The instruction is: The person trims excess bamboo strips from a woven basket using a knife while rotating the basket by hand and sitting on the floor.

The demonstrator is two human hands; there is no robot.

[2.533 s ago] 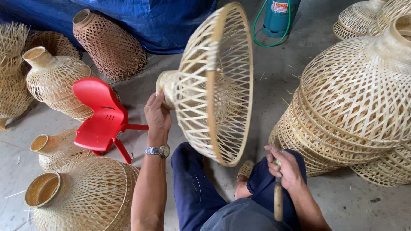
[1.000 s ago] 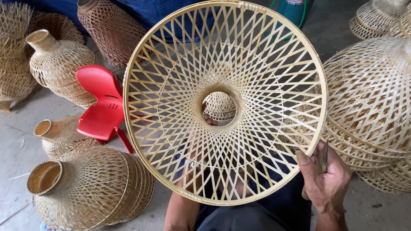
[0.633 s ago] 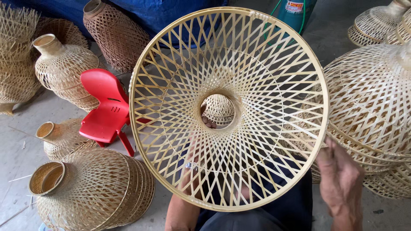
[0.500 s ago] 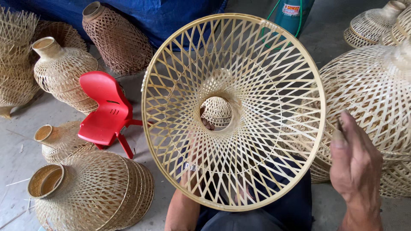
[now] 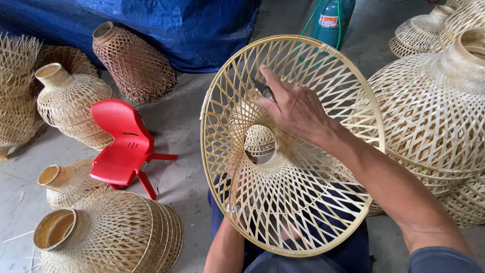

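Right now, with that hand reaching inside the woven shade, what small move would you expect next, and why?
Probably a small press or trim on the strips near the neck. The right hand reaches inside the woven bamboo shade, pinching a small dark tool against the weave, while the left hand, mostly hidden behind it, steadies the shade.

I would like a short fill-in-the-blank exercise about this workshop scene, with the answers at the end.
1. The right hand reaches inside the wide woven bamboo shade, whose open mouth faces the ____.
2. The small plastic chair lying on the floor is ____.
3. The tarp behind the brown woven basket is ____.
4. The left forearm comes up from ____ the shade.

Missing words: camera; red; blue; below
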